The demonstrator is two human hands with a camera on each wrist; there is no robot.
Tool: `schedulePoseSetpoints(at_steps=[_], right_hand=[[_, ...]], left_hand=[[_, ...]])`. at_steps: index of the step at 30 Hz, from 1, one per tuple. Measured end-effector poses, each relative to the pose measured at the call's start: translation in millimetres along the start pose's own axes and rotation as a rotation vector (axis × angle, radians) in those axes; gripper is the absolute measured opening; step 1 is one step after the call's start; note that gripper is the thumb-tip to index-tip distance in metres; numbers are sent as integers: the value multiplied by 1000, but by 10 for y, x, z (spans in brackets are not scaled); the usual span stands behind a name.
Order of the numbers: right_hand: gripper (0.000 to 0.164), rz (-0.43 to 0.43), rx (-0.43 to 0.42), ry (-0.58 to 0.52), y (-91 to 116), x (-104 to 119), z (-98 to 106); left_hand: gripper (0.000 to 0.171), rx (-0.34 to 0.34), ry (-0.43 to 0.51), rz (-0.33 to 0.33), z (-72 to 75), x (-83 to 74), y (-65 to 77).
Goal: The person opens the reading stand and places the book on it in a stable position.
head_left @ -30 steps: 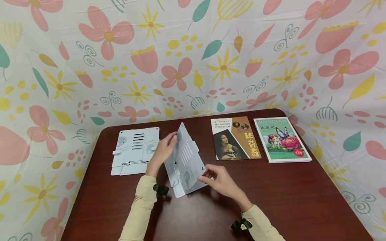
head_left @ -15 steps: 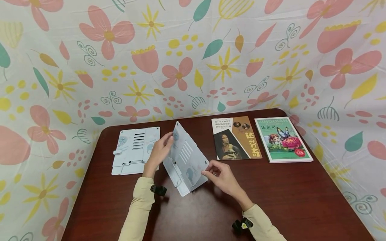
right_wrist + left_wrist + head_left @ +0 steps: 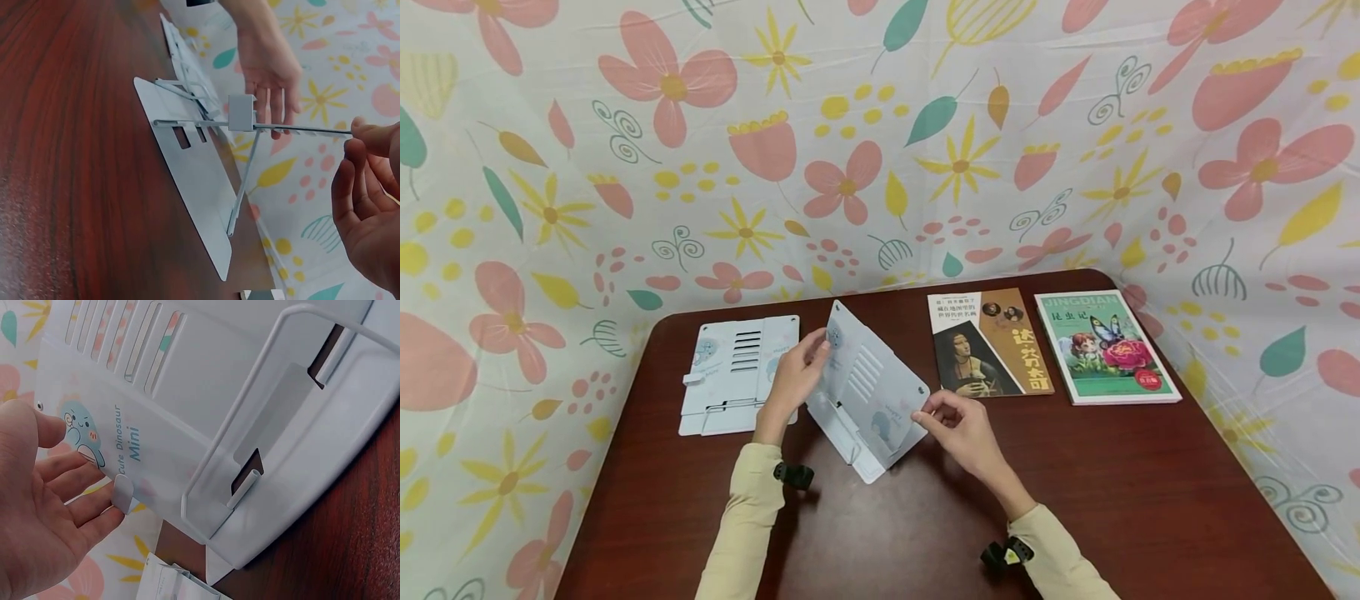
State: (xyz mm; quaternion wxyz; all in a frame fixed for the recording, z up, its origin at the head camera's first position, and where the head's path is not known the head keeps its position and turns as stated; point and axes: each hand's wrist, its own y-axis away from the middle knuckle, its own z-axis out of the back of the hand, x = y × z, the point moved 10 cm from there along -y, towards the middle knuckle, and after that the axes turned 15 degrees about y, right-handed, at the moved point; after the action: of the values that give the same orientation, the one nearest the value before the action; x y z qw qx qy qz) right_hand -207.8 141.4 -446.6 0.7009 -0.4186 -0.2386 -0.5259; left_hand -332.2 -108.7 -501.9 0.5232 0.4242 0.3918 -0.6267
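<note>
Firstly, a left sleeve (image 3: 741,517) and a right sleeve (image 3: 1063,550), both cream, lie on the near side of the raised stand (image 3: 880,400), each with a black wrist device (image 3: 794,476) at its cuff. The bare dark-red table (image 3: 880,550) shows on that side also.

The right hand (image 3: 962,429) is at the right-hand corner of the raised stand's slotted panel. Its thumb and index finger pinch that corner; the other fingers are bent inward.

The left hand (image 3: 792,379) is at the panel's opposite side edge. Its fingers are slightly bent and a little apart, their tips behind the edge, with the thumb in front; whether the thumb presses on the panel cannot be told.

The raised stand itself is between the two hands, near the middle of the table. Its panel is tilted up from the base plate (image 3: 197,178), with a strut (image 3: 245,182) joining the two. A wire holder (image 3: 300,309) is at the front, and a dinosaur print (image 3: 81,422) marks the panel near the left thumb. Whether the base plate rests fully on the table cannot be told.

To the left of the raised stand, a similar flat stand (image 3: 718,379) lies folded. To its right and farther back lies a brown-and-white book (image 3: 992,343); beyond that, farther right, is a green-covered book (image 3: 1107,346). A flowered cloth (image 3: 700,217) hangs behind the raised stand.
</note>
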Motion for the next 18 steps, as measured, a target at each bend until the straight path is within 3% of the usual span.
schedulePoseSetpoints(at_steps=[15,18], right_hand=[[10,-93,-143,-4,-121,-194,136],[10,-119,-151,13,-151,-358,103]], left_hand=[[51,-34,49,-10,75,29,110],[50,-50,51,-9,85,29,138]])
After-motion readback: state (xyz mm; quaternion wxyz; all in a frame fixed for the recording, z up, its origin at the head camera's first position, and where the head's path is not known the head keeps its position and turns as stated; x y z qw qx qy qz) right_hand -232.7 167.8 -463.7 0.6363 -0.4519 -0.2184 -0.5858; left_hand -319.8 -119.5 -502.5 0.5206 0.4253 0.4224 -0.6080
